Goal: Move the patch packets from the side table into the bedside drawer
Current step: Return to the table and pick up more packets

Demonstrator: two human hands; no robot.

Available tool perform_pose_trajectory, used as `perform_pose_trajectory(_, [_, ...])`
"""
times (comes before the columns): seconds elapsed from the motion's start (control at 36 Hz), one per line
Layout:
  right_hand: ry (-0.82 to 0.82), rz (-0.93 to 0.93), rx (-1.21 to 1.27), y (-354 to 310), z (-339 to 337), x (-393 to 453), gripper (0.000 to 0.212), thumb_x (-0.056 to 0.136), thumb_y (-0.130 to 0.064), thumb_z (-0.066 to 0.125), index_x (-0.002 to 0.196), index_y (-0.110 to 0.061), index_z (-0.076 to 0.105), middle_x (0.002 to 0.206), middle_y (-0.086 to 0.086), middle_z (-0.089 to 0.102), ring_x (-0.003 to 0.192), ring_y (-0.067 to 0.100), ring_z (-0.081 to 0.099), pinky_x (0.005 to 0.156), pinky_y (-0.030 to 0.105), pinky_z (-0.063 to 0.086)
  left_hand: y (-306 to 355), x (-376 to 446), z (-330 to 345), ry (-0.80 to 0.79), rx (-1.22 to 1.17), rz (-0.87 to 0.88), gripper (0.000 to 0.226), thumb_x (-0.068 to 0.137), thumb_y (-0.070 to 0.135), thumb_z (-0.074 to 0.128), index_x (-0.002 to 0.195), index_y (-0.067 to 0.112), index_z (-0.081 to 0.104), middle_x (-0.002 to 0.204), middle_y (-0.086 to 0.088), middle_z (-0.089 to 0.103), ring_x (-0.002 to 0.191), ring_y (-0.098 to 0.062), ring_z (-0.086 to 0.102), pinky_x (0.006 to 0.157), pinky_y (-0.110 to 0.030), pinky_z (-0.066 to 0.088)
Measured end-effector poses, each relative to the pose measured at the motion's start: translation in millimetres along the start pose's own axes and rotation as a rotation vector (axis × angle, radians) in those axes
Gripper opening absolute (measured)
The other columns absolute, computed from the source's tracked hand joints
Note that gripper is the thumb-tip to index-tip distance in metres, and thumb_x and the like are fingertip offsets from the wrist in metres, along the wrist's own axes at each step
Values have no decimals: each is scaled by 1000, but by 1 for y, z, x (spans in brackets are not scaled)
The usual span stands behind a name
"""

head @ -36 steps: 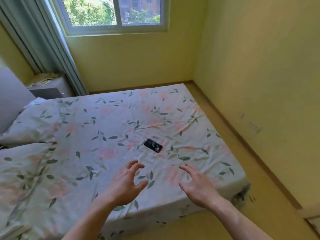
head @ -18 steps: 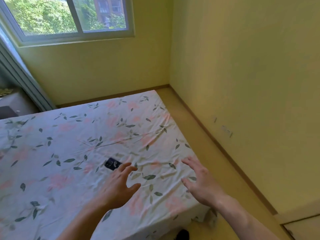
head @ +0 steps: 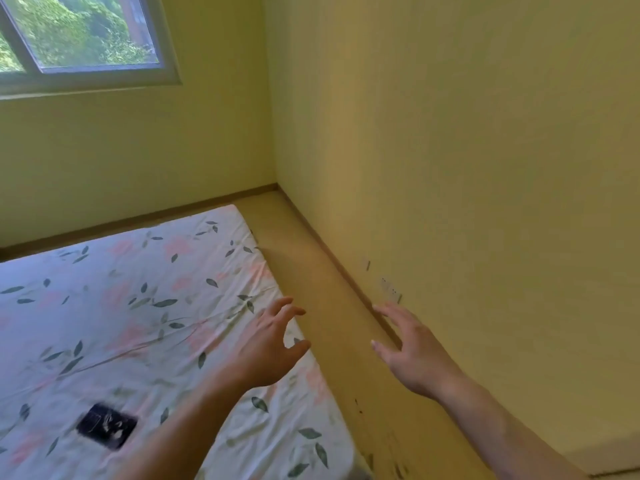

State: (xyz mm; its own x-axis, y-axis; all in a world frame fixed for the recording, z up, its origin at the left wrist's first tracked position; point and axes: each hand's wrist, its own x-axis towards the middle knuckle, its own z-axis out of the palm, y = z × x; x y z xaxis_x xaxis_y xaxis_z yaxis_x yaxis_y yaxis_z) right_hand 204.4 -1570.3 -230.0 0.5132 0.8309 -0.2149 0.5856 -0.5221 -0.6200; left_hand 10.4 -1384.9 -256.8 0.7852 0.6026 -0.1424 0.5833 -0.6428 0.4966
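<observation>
Both hands empty, fingers loosely spread: left hand (head: 268, 344) over the corner of the floral-sheeted bed (head: 145, 306), right hand (head: 414, 355) above the floor strip by the wall (patch packets out of frame), dark phone (head: 106, 425) on the sheet.

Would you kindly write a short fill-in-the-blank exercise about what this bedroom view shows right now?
1. Both the left hand and the right hand hold ____.
2. The dark phone lies on the ____.
3. The sheet is printed with pink flowers and green ____.
4. The window is in the upper ____ corner of the view.

Missing words: nothing; bed; leaves; left
</observation>
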Motion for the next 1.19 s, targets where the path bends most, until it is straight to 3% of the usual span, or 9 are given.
perform_pose_trajectory(0.36, [-152, -214, -64, 103, -116, 201, 60, 93, -37, 64, 148, -38, 39, 160, -16, 28, 146, 3, 27, 121, 26, 23, 78, 174, 43, 88, -46, -288, 57, 92, 55, 59, 143, 38, 42, 161, 12, 22, 146, -15, 29, 120, -36, 27])
perform_pose_trajectory(0.53, [-217, -299, -115, 124, -169, 281, 62, 93, -34, 65, 149, -36, 38, 160, -13, 27, 146, 3, 26, 117, 17, 16, 117, 236, 42, 148, -73, -347, 56, 91, 58, 58, 141, 43, 39, 161, 17, 19, 146, -13, 29, 121, -36, 28])
perform_pose_trajectory(0.78, [-380, -556, -91, 34, -145, 405, 64, 91, -38, 67, 148, -35, 40, 160, -11, 31, 147, 7, 28, 122, 37, 26, 96, 257, -5, 378, -107, -593, 52, 91, 56, 60, 138, 43, 43, 160, 18, 21, 142, -11, 34, 119, -39, 32])
perform_pose_trajectory(0.97, [-455, -711, -85, -41, -119, 503, 67, 92, -39, 67, 151, -36, 36, 158, -19, 26, 146, 0, 22, 120, 28, 20, 21, 303, -51, 496, -127, -710, 51, 91, 53, 61, 137, 42, 44, 159, 19, 23, 144, -11, 31, 119, -34, 30])
perform_pose_trajectory(1.19, [-437, -709, -99, -111, -103, 632, 66, 92, -39, 67, 150, -37, 36, 159, -20, 26, 144, -2, 23, 119, 26, 20, -72, 408, -133, 508, -136, -708, 52, 90, 51, 62, 138, 41, 45, 158, 18, 25, 143, -12, 33, 118, -35, 31])
